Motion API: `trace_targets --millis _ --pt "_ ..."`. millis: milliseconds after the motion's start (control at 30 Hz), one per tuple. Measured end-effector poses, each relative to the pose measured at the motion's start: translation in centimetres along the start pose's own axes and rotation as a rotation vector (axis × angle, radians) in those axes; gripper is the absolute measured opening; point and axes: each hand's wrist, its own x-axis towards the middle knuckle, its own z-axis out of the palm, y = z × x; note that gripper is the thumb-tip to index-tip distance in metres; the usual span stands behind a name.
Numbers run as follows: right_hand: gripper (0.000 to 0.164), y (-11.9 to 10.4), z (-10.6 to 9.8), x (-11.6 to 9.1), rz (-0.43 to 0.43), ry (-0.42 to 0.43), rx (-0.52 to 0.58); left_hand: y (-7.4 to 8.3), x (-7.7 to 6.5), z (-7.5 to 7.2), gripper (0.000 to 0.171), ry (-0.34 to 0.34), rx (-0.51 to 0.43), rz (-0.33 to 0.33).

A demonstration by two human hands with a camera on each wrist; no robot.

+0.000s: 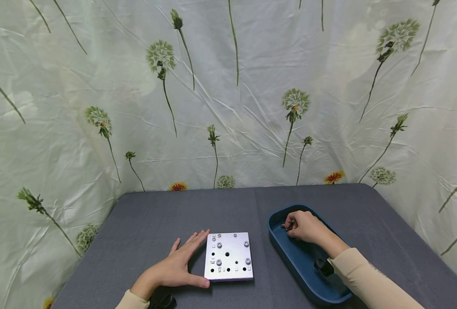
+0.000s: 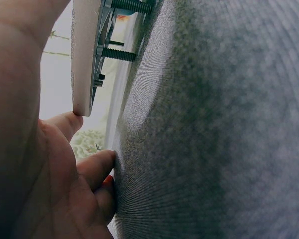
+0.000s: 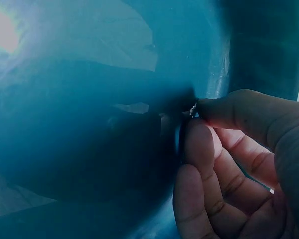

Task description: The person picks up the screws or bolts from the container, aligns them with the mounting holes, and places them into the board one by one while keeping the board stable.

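Observation:
A square silver metal plate (image 1: 232, 246) with holes and several socket-head screws (image 1: 219, 245) lies on the table. My left hand (image 1: 178, 264) is at its left side, fingers stretched out, with the thumb by the near left corner and a fingertip by the far one. Threaded screw ends (image 2: 118, 54) stick out beneath the plate in the left wrist view. Inside the blue tray (image 1: 290, 257), my right hand (image 1: 309, 227) pinches a small metal piece (image 3: 193, 110) between thumb and index finger. Fingertips mostly hide that piece, so its kind is unclear.
Dark grey cloth (image 1: 182, 210) covers the table. The tray's raised rim stands to the right of the plate. Behind the table hangs a pale curtain (image 1: 248, 128) printed with dandelions. A black wrist camera (image 1: 323, 267) sits under the right forearm, over the tray.

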Motion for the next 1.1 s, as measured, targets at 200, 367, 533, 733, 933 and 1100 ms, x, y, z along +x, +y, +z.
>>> trace_targets --millis 200,367,533,733,933,1100 --pt "0.006 -0.07 0.1 -0.01 -0.008 -0.006 -0.014 0.0 -0.01 0.0 0.128 0.002 0.004 -0.005" --pt "0.006 -0.05 0.17 -0.02 -0.019 -0.002 -0.024 -0.08 0.01 0.02 0.128 0.002 0.012 -0.002" --pt "0.009 -0.04 0.09 -0.01 -0.025 0.001 -0.028 -0.07 0.0 0.01 0.128 0.002 0.01 0.0" --pt "0.011 0.04 0.01 -0.01 -0.001 -0.013 -0.021 -0.08 -0.01 -0.01 0.128 0.001 0.008 -0.001" --pt "0.012 -0.04 -0.01 -0.11 0.007 -0.018 -0.036 -0.02 -0.07 -0.05 0.127 0.0 0.003 0.0" --pt "0.015 -0.06 0.05 -0.17 0.008 -0.006 -0.051 0.06 -0.05 -0.06 0.127 -0.002 0.0 -0.003"
